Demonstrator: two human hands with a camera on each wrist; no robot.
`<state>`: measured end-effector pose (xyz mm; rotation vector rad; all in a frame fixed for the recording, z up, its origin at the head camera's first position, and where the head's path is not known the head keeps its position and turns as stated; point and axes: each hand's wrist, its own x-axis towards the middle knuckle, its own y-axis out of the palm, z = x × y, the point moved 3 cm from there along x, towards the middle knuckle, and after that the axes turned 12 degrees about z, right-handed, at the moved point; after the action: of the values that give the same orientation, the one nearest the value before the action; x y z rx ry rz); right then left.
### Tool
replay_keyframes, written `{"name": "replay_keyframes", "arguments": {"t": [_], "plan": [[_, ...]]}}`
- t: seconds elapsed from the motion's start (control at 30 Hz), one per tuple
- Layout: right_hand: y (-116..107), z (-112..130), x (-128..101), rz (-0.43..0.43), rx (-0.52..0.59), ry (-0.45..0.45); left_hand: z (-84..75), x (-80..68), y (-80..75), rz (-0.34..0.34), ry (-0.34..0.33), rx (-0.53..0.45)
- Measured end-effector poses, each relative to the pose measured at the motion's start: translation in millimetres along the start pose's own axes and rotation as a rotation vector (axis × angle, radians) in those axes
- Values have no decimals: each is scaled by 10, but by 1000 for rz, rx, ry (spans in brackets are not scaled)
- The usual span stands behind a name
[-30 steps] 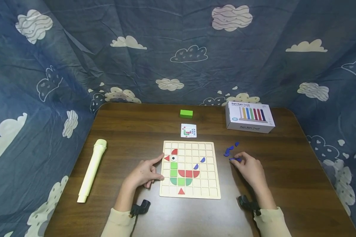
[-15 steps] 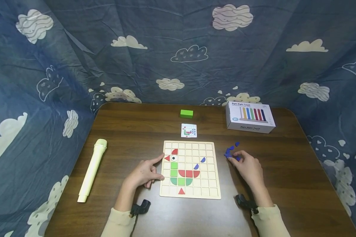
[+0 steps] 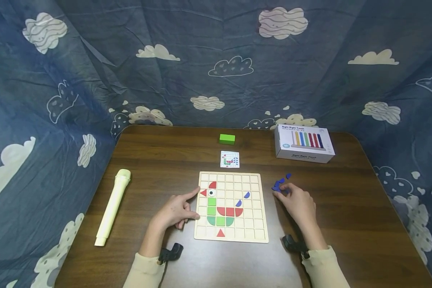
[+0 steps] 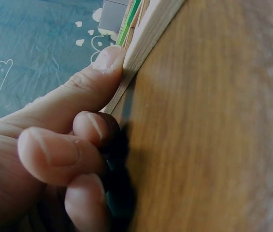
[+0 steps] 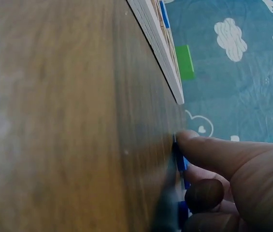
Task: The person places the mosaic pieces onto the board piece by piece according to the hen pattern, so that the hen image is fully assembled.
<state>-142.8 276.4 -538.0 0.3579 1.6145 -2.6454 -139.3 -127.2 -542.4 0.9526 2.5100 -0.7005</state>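
My left hand (image 3: 173, 211) steadies the square wooden grid board (image 3: 252, 236), forefinger and thumb against its left edge. The left wrist view shows the thumb (image 4: 108, 60) pressed to the board's side, other fingers curled. Coloured tiles on the board form a bird-like figure, with two blue half-round tiles (image 3: 247, 195) on the right. Right of the board, my right hand (image 3: 299, 205) is low over the table, thumb and forefinger around a blue half-round tile (image 5: 180, 157). More blue tiles (image 3: 281, 181) lie just beyond its fingertips; the fingers partly hide them.
Behind the board lie a small pattern card (image 3: 230, 159) and a green block (image 3: 227, 139). A white box (image 3: 304, 143) stands at the back right. One pale yellow baton-like stick (image 3: 112, 208) lies at the left. A cloud-patterned cloth (image 3: 165, 88) hangs behind the table.
My right hand has shifted slightly left, closer to the cluster of blue tiles, and a blue tile between its fingers moved with it. The left hand and the board have stayed put.
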Motion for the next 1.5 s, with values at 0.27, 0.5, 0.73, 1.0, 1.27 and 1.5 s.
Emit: {"name": "replay_keyframes", "arguments": {"t": [0.27, 0.5, 0.73, 1.0, 1.27, 1.5], "plan": [[1, -15, -31, 10, 0, -14, 16, 3, -1, -2, 2, -2], [-44, 174, -173, -35, 50, -60, 17, 8, -4, 0, 0, -7], [-56, 490, -368, -46, 141, -88, 12, 11, -18, 0, 11, 5], [151, 676, -408, -14, 212, -92, 12, 21, -10, 0, 15, -2], [375, 708, -368, 54, 212, -77, 14, 22, -5, -3, 21, -3], [448, 756, -364, 68, 115, -78, 6, 17, -5, -4, 19, -5]]}}
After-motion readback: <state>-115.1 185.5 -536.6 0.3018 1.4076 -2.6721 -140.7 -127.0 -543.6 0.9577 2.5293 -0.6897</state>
